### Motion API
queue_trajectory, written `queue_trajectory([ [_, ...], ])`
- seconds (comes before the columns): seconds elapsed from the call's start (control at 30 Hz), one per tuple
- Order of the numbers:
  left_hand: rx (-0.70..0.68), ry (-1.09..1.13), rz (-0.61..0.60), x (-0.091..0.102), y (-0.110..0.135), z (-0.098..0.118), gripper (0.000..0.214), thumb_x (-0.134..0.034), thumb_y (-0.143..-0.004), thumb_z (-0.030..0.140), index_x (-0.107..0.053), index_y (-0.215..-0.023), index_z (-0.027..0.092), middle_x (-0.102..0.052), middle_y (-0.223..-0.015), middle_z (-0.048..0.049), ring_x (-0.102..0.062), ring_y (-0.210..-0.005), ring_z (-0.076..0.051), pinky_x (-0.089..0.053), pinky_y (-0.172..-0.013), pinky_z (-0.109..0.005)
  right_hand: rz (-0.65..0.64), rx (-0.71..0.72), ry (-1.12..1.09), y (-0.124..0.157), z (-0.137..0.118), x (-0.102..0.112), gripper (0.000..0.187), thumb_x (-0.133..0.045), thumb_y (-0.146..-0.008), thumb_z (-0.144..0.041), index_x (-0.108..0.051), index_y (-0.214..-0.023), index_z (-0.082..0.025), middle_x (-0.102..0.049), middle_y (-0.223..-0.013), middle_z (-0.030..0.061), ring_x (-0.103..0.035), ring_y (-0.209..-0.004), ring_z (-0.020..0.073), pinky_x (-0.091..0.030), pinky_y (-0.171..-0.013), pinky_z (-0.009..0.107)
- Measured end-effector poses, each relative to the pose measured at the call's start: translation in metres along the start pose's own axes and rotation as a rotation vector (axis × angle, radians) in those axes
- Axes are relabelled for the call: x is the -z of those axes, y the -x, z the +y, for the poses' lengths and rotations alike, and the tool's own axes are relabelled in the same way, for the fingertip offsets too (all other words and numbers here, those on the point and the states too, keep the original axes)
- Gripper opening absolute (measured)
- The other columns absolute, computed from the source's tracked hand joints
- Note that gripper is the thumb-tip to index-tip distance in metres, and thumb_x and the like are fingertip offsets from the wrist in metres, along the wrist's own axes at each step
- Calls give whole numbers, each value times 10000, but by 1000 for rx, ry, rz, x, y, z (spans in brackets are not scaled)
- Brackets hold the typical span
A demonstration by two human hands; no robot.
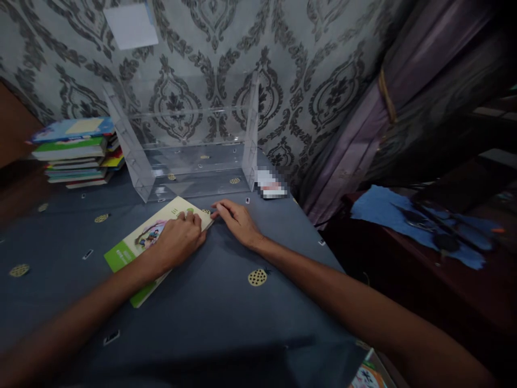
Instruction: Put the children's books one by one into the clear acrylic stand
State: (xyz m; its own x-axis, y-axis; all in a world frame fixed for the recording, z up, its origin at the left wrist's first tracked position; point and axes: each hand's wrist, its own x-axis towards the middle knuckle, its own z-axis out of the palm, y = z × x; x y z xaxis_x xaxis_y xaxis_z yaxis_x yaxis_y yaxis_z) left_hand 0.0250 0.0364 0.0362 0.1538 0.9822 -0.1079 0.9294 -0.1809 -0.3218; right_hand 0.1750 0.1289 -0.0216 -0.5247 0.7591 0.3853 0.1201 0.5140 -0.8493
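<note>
A thin book with a cream and green cover point(139, 242) lies flat on the grey-blue cloth of the table point(226, 302). My left hand point(181, 237) rests on top of the book, fingers curled down onto its far corner. My right hand point(236, 218) lies flat on the cloth just to the right of the book, fingers stretched toward that same corner and touching its edge. A clear acrylic shelf point(194, 145) stands behind the book against the wall, with nothing on it.
A stack of several books point(78, 153) sits at the back left. A small blurred object point(271, 184) lies right of the shelf. Patterned wallpaper backs the table. A purple curtain point(383, 108) hangs at right above a dark sideboard with blue cloth point(416, 221).
</note>
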Motion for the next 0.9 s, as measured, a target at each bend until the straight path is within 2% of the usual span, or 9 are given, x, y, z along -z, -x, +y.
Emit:
queue_trajectory([
  [0.33, -16, 14, 8, -1, 0, -5, 351, -345, -1047, 278, -621, -1098, 66, -675, -1054, -184, -669, -1015, -334, -543, -750, -406, 15, 17, 24, 1, 0, 1, 268, -443, -1028, -305, -682, -1098, -205, -784, -927, 35, -705, -928, 181, -487, -897, 328],
  [0.53, -14, 16, -10, 1, 0, -5, 361, -329, -1047, 271, -618, -1102, 62, -674, -1073, -198, -665, -1027, -340, -537, -762, -418, 20, 8, 22, 0, 0, 0, 269, -445, -1026, -316, -674, -1105, -199, -787, -938, 36, -704, -925, 183, -485, -887, 318],
  [0.77, -20, 61, 53, -4, 0, -6, 351, -326, -1037, 246, -628, -1083, 73, -680, -1041, -214, -667, -976, -340, -525, -729, -405, 28, 30, 31, 0, 0, 1, 300, -424, -1034, -339, -677, -1119, -202, -787, -935, 49, -705, -922, 195, -494, -888, 338],
  [0.9, -24, 57, 45, -5, 0, -6, 358, -337, -1045, 261, -628, -1095, 58, -670, -1038, -206, -667, -1002, -348, -517, -743, -399, 55, 33, 42, 0, 1, 1, 298, -432, -1031, -359, -673, -1108, -201, -788, -952, 52, -705, -895, 197, -496, -867, 328],
])
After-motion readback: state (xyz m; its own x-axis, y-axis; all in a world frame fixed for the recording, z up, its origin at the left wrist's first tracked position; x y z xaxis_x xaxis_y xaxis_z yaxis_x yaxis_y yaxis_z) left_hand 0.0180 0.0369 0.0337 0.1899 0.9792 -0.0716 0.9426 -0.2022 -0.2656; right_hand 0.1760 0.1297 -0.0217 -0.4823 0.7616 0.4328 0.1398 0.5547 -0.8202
